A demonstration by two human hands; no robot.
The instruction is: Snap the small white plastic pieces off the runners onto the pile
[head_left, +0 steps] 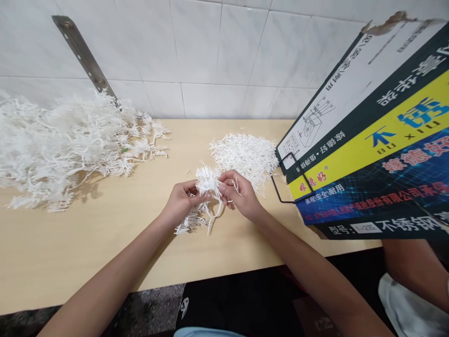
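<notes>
Between my two hands, above the table, is a bunch of thin white plastic-looking strands [208, 181], with longer thicker strips hanging below it. My left hand [178, 200] is closed around the bunch's left side. The fingertips of my right hand [242, 194] pinch its right edge, with a few thin white bits sticking out between the fingers. Under my left hand lies a smaller clump of the same white strands [191, 221]. Just beyond my right hand spreads a pile of short loose white pieces [245, 154].
A large heap of tangled white strands [70, 140] covers the left of the wooden table [140, 243]. On the right stands a printed cardboard box [372, 140] with a black wire frame [284, 201] against it. Behind is a tiled wall with a metal bracket [84, 54]. Another person's arm [417, 271] shows lower right.
</notes>
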